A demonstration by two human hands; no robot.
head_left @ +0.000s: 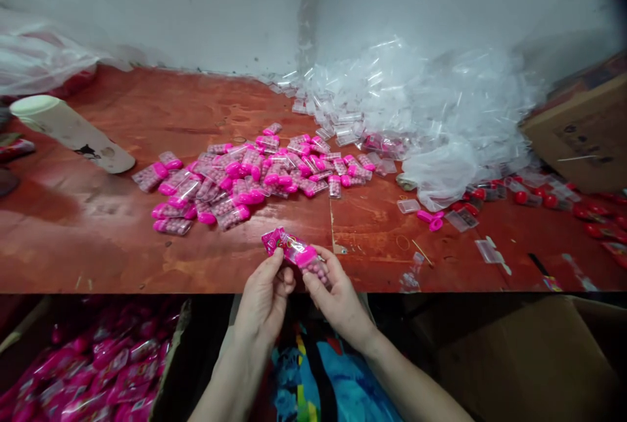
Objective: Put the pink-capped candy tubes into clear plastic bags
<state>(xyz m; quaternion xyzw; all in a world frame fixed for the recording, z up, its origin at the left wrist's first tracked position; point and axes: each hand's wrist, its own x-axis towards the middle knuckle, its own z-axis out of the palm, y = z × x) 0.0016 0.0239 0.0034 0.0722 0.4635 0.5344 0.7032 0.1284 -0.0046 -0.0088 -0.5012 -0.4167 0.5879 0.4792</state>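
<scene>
Pink-capped bottle [315, 269]: hanging over the worktop's [117, 252] near edge, right hand's [345, 308] fingers pinching its sides. Glossy wrapper [289, 245], meeting the cap: left hand's [262, 294] fingers pinching it; hard tugging could be tearing the film, slack gripping dropping the bottle. Bottle heap [238, 177], beyond: holding pink beads. Box [177, 337], lower left: holding pink packets [120, 370].

Left hand: left of the right hand [337, 291], thumb and index finger pinched together, other fingers curled [267, 291]
Right hand: thumb near, fingers far, closed in a grip
Forearms: bare, reaching from the near side, converging toward the hands
</scene>
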